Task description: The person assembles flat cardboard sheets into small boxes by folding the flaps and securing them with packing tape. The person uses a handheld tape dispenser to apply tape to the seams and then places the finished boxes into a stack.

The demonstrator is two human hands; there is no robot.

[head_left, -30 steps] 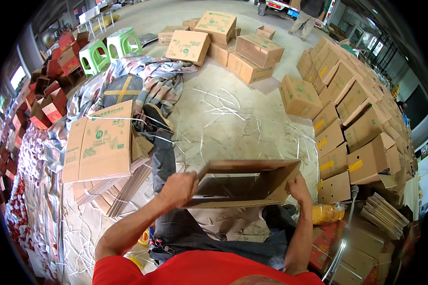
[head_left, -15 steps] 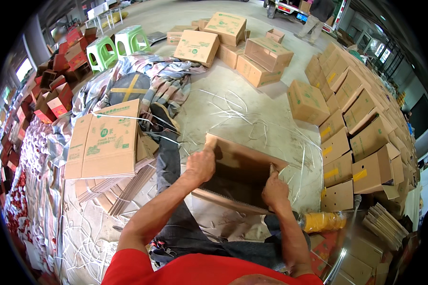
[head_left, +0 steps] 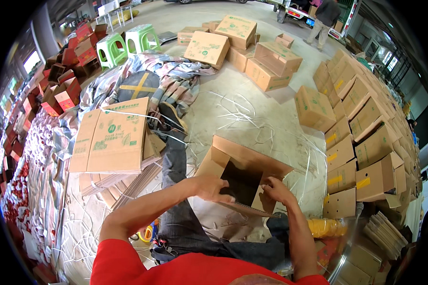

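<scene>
An open cardboard box (head_left: 252, 154) stands on the floor between my legs. Its short left and right flaps lean inward over the dark inside, and the far flap stands up. My left hand (head_left: 213, 189) is curled on the box's near left edge, thumb and fingers bent over the rim. At the near right corner, my right hand (head_left: 277, 191) pinches the right flap, its fingertips partly hidden behind the cardboard. Left of my leg lies a stack of flattened cartons (head_left: 116, 135) tied with white strap.
Finished cartons (head_left: 208, 49) are grouped at the back; another box (head_left: 315, 108) stands nearer. A wall of cartons (head_left: 366, 137) lines the right side. Beside my right arm lies a roll of yellow tape (head_left: 327, 227). White straps (head_left: 235, 111) litter the floor. Green stools (head_left: 142, 39) and a person (head_left: 324, 23) are farther off.
The left and right flaps have folded inward. My left hand has moved from the far left corner to the near edge; my right hand has shifted slightly toward the near corner.
</scene>
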